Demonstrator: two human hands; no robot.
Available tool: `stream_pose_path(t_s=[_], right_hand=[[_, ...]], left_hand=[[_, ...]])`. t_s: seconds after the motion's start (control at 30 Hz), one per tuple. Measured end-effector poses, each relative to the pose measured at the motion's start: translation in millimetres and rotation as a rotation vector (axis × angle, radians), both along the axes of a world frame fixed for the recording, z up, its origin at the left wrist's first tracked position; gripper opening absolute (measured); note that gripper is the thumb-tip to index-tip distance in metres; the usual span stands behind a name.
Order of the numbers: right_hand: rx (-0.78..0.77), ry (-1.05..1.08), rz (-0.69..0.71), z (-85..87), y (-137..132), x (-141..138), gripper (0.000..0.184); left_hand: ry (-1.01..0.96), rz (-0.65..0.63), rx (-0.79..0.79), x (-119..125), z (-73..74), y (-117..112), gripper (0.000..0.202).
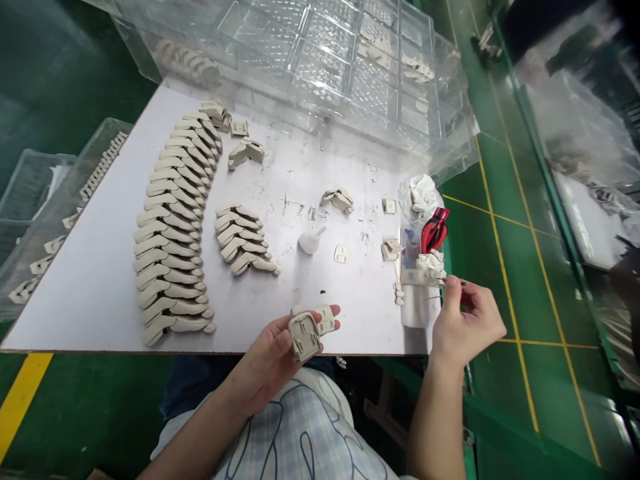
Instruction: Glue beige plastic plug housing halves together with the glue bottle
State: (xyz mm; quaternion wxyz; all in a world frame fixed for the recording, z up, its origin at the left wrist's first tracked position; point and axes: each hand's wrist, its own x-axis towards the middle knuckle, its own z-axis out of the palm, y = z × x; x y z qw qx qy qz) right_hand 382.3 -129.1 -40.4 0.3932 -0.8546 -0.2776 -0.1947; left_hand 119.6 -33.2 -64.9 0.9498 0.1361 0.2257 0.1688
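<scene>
My left hand (280,353) is closed on a beige plastic part (309,331) at the near edge of the white board (100,287), its flat square face turned up. My right hand (465,320) pinches a thin stick or swab (434,283) beside a small white cup (414,303) at the board's right edge. A long overlapping column of beige parts (173,227) lies on the left of the board, with a shorter stack (245,243) beside it. A small white glue-like bottle (311,241) lies on its side mid-board.
Clear plastic compartment trays (330,60) stand behind the board, some holding parts. Another clear tray (45,220) with parts sits at the left. Red-handled cutters (434,230) and crumpled tissue (424,193) are near the cup. Loose small parts (339,200) scatter the board. Green floor with yellow lines lies to the right.
</scene>
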Motion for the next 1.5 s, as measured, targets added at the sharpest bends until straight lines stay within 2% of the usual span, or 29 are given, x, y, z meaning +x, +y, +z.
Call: stream_pose_path(t_s=[0.1,0.17,0.23,0.27,0.33,0.4,0.43,0.57,0.7,1.13,1.4,1.5], right_hand=[[-0.134,-0.158,-0.02,-3.2,0,10,0.035],[-0.199,-0.17,0.018,0.8,0,13,0.033],[-0.153,-0.225,-0.024,8.7,0,15,0.032],[-0.047,-0.268,-0.072,13.0,1,14,0.032],[0.293,-0.321,-0.135,19.7,4,8,0.033],[0.58,-0.215,-0.041,21.6,12,-9,0.034],[0.64,-0.105,0.063,20.6,17,-20,0.033],[0.579,0.31,0.421,11.3,39,-74,0.025],[0.559,0.446,0.52,4.8,47,-98,0.026],[0.473,0.535,0.573,4.4,40,-102,0.027],[0.512,0.528,0.494,5.7,34,-92,0.026],[0.605,0.377,0.351,9.7,28,-69,0.023]], left_hand=[[-0.051,0.026,-0.025,1,-0.3,0,0.032],[-0.081,0.032,-0.041,2,-1.2,0,0.031],[-0.103,0.039,-0.056,1,-2.5,1,0.032],[-0.111,0.041,-0.064,1,-3.3,1,0.032],[-0.13,0.042,-0.078,1,-4.7,2,0.033],[-0.151,0.042,-0.087,1,-6.0,3,0.033],[-0.158,0.044,-0.088,0,-6.5,3,0.033],[-0.157,0.059,-0.088,0,-7.1,2,0.034],[-0.163,0.063,-0.092,0,-6.5,1,0.034],[-0.201,0.055,-0.059,1,-9.1,1,0.034],[-0.175,0.07,-0.072,1,-9.2,0,0.035],[-0.165,0.059,-0.067,-1,-9.2,0,0.035]])
